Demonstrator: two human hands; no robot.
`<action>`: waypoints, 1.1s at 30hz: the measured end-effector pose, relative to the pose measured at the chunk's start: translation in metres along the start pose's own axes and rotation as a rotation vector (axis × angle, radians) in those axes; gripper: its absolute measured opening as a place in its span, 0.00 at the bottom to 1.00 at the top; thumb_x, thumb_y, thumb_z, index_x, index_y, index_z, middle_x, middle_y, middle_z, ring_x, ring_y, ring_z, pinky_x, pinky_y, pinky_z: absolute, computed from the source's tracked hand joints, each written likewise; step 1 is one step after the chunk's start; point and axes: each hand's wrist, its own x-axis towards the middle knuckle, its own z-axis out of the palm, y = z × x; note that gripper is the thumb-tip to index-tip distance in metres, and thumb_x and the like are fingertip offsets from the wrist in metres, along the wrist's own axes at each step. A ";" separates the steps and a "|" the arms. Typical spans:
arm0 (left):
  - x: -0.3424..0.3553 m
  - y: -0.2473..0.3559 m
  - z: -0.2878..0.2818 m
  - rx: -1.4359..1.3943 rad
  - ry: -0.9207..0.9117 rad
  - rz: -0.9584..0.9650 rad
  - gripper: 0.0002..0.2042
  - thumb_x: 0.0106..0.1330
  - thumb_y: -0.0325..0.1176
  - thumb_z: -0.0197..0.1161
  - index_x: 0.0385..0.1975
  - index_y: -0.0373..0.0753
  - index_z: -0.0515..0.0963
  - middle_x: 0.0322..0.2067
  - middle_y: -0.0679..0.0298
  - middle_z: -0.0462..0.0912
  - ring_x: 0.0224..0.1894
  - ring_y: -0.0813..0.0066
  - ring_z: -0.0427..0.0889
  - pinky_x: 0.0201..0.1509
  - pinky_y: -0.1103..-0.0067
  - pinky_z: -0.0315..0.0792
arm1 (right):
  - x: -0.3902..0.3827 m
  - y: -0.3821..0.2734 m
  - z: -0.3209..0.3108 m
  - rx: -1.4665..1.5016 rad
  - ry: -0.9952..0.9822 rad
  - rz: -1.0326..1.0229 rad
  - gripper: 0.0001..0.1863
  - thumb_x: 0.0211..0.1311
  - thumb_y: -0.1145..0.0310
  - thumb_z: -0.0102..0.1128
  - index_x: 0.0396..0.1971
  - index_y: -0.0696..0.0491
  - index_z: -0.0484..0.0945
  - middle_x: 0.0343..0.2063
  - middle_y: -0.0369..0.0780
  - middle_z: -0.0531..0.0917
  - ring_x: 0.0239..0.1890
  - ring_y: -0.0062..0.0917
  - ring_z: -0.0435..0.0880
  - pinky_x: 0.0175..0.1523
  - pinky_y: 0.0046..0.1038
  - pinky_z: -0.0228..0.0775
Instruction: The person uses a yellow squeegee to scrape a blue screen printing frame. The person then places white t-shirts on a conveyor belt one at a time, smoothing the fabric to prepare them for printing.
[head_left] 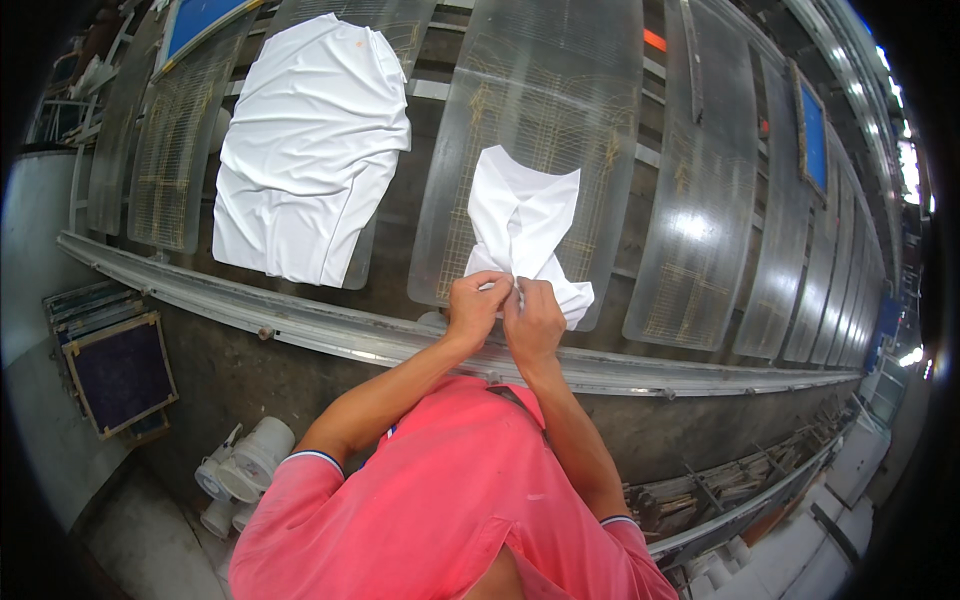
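Note:
A bunched white cloth [523, 200] lies on a translucent, rounded platen [460, 180] straight in front of me, its lower corners spreading to either side. My left hand [480, 305] and my right hand [532, 318] meet at its lower middle, close together, both with bent fingers pinching the fabric. The fingertips are partly hidden in the folds. A larger wrinkled white cloth [305, 150] is spread over the platen to the left.
More translucent platens [685, 260] stand in a row along a metal rail [660, 372]. A blue-panelled frame [812, 135] sits at right. Stacked screen frames [118, 370] and white buckets [255, 460] are at lower left; racks [720, 480] are at lower right.

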 end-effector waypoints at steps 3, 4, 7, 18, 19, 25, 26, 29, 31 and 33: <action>0.002 -0.001 0.002 -0.065 0.001 0.003 0.08 0.63 0.28 0.65 0.36 0.29 0.84 0.28 0.65 0.83 0.30 0.82 0.78 0.33 0.83 0.74 | 0.003 0.002 -0.003 0.023 -0.009 0.002 0.07 0.53 0.75 0.64 0.33 0.54 0.80 0.29 0.40 0.79 0.29 0.36 0.80 0.33 0.32 0.72; 0.004 -0.001 0.003 -0.094 -0.006 0.006 0.08 0.63 0.28 0.65 0.36 0.28 0.83 0.29 0.64 0.83 0.31 0.81 0.79 0.35 0.82 0.75 | 0.004 0.003 -0.005 0.045 -0.011 0.007 0.07 0.53 0.76 0.64 0.33 0.54 0.80 0.30 0.41 0.79 0.29 0.36 0.80 0.34 0.31 0.72; 0.044 -0.026 -0.015 -0.050 -0.026 0.079 0.11 0.65 0.28 0.64 0.44 0.30 0.81 0.38 0.62 0.83 0.41 0.76 0.82 0.46 0.78 0.78 | 0.019 -0.003 -0.030 0.285 0.073 -0.153 0.06 0.54 0.80 0.63 0.33 0.58 0.79 0.32 0.40 0.81 0.31 0.28 0.80 0.37 0.25 0.71; 0.050 0.021 0.042 -0.453 -0.783 -0.319 0.30 0.71 0.59 0.51 0.60 0.38 0.69 0.59 0.58 0.75 0.60 0.63 0.74 0.66 0.65 0.68 | 0.030 -0.039 -0.190 1.628 0.194 0.330 0.09 0.58 0.77 0.57 0.39 0.60 0.75 0.39 0.45 0.81 0.42 0.29 0.80 0.54 0.34 0.73; 0.042 0.037 0.048 -0.440 -0.683 -0.372 0.28 0.71 0.58 0.50 0.57 0.39 0.71 0.58 0.58 0.76 0.60 0.63 0.75 0.67 0.65 0.68 | 0.034 -0.037 -0.207 1.630 0.244 0.385 0.10 0.59 0.76 0.58 0.41 0.60 0.75 0.40 0.43 0.80 0.44 0.30 0.80 0.55 0.35 0.72; -0.062 0.220 0.042 -0.163 -0.774 0.110 0.18 0.63 0.34 0.68 0.49 0.34 0.76 0.42 0.59 0.83 0.45 0.71 0.83 0.53 0.73 0.77 | 0.054 0.007 -0.299 1.561 0.453 0.359 0.10 0.65 0.73 0.56 0.45 0.57 0.76 0.47 0.42 0.81 0.54 0.31 0.78 0.66 0.38 0.63; -0.078 0.238 0.045 -0.143 -0.816 0.273 0.17 0.63 0.33 0.68 0.48 0.33 0.76 0.40 0.60 0.83 0.43 0.72 0.83 0.51 0.74 0.78 | 0.055 0.003 -0.308 1.548 0.446 0.284 0.11 0.64 0.73 0.57 0.45 0.57 0.75 0.45 0.41 0.81 0.52 0.29 0.78 0.64 0.37 0.64; -0.126 0.279 0.065 -0.102 -0.805 0.709 0.14 0.64 0.32 0.67 0.46 0.32 0.77 0.39 0.61 0.84 0.41 0.73 0.84 0.50 0.75 0.78 | 0.058 -0.011 -0.355 1.471 0.380 0.053 0.12 0.63 0.73 0.59 0.45 0.55 0.74 0.41 0.38 0.81 0.49 0.25 0.79 0.58 0.33 0.67; -0.135 0.315 0.070 0.034 -0.769 0.944 0.14 0.66 0.32 0.65 0.47 0.32 0.78 0.41 0.61 0.84 0.43 0.74 0.84 0.49 0.73 0.77 | 0.068 -0.015 -0.381 1.399 0.348 -0.077 0.10 0.62 0.72 0.60 0.43 0.54 0.77 0.39 0.37 0.82 0.44 0.23 0.81 0.55 0.29 0.69; -0.155 0.341 0.089 0.060 -0.701 1.052 0.14 0.68 0.34 0.64 0.48 0.33 0.78 0.43 0.59 0.84 0.46 0.70 0.82 0.55 0.70 0.75 | 0.085 -0.008 -0.407 1.196 0.394 -0.070 0.09 0.62 0.70 0.62 0.41 0.53 0.79 0.38 0.37 0.83 0.42 0.22 0.80 0.51 0.26 0.69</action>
